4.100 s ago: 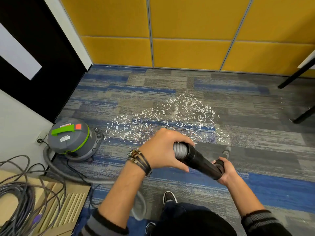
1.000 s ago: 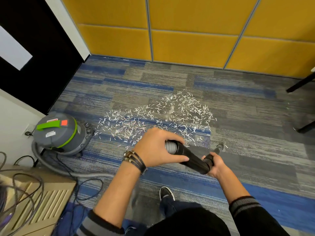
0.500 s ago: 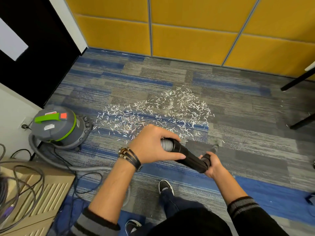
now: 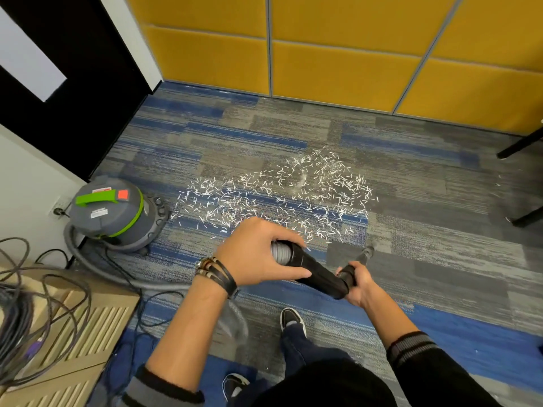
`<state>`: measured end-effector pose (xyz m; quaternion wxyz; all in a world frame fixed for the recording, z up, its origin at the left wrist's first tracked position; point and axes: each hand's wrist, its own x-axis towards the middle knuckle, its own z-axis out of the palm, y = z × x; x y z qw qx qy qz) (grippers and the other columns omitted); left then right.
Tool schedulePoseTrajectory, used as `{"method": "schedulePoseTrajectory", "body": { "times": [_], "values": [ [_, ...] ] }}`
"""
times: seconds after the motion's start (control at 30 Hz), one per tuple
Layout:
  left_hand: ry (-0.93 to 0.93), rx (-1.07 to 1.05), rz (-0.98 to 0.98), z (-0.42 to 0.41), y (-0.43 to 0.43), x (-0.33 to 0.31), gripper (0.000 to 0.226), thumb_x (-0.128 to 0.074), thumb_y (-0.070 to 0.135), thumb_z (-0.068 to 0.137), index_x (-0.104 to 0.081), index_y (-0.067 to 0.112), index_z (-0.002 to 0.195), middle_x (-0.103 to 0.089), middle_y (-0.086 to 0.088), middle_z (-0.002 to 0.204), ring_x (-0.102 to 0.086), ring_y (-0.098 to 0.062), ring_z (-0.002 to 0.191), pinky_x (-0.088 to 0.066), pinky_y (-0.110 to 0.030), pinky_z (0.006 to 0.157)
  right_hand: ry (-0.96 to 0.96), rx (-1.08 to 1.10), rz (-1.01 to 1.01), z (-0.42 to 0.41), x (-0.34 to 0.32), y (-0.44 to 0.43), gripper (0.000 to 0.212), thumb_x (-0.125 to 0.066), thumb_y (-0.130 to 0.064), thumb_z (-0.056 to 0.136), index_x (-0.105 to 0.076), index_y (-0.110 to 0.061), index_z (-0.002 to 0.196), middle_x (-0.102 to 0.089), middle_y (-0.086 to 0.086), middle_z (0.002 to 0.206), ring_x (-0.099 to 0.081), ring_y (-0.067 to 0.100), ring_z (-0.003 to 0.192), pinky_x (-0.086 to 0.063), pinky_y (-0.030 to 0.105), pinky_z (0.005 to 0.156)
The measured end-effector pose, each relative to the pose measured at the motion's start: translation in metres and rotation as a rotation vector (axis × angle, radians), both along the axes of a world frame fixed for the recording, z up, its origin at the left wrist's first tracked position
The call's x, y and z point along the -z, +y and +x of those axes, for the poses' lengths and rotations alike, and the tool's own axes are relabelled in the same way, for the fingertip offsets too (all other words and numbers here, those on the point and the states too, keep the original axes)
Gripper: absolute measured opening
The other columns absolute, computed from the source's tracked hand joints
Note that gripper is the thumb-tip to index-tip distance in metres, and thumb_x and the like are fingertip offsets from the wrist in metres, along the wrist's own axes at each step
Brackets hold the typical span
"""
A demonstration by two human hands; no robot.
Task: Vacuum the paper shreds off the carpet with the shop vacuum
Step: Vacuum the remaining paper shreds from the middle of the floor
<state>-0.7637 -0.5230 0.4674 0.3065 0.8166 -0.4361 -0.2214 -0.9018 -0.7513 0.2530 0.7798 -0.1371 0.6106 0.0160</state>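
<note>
Gripping the stiff-looking wand (image 4: 317,273), the left hand (image 4: 258,257) curls round its ribbed cuff (image 4: 279,252), the right hand (image 4: 357,286) clamps the bend; likely featherlight paper shreds (image 4: 279,198) lie at twelve o'clock

No writing can be read. The round grey shop vacuum (image 4: 117,214) with a green handle carries a white-and-red sticker (image 4: 102,190) behind that handle, an orange-red square patch (image 4: 123,194) beside it and a pale rectangular label (image 4: 99,214) on the lid. All the print is too small to make out.
</note>
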Motion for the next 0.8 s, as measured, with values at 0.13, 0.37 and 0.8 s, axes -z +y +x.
{"method": "schedulePoseTrajectory", "body": {
  "times": [0.13,0.37,0.8],
  "values": [
    [-0.068,-0.039,0.030,0.003,0.041,-0.025,0.043,-0.091,0.061,0.068,-0.082,0.038,0.103,-0.073,0.030,0.087,-0.067,0.011,0.084,-0.044,-0.004,0.082,-0.060,-0.063,0.039,0.025,-0.004,0.043,0.027,-0.045,-0.030,0.098,-0.042,-0.010,0.080,-0.050,0.008,0.053,-0.048,0.019,0.050,-0.048,0.027,0.054],
    [-0.057,-0.069,0.067,-0.006,0.093,-0.040,0.048,-0.087,0.068,0.067,-0.082,0.039,0.104,-0.076,0.028,0.091,-0.068,0.010,0.085,-0.051,-0.013,0.082,-0.037,-0.068,0.120,0.021,-0.008,0.089,0.026,-0.049,-0.032,0.099,-0.043,-0.009,0.090,-0.052,0.009,0.058,-0.050,0.018,0.053,-0.053,0.028,0.047],
    [-0.065,-0.176,-0.017,-0.021,0.170,-0.060,0.050,-0.080,0.074,0.063,-0.083,0.040,0.099,-0.076,0.027,0.087,-0.069,0.012,0.080,-0.051,-0.012,0.080,-0.068,-0.213,0.136,0.033,-0.030,0.167,0.030,-0.047,-0.034,0.098,-0.047,-0.009,0.081,-0.051,0.008,0.058,-0.053,0.021,0.043,-0.053,0.029,0.046]
  ]
}}
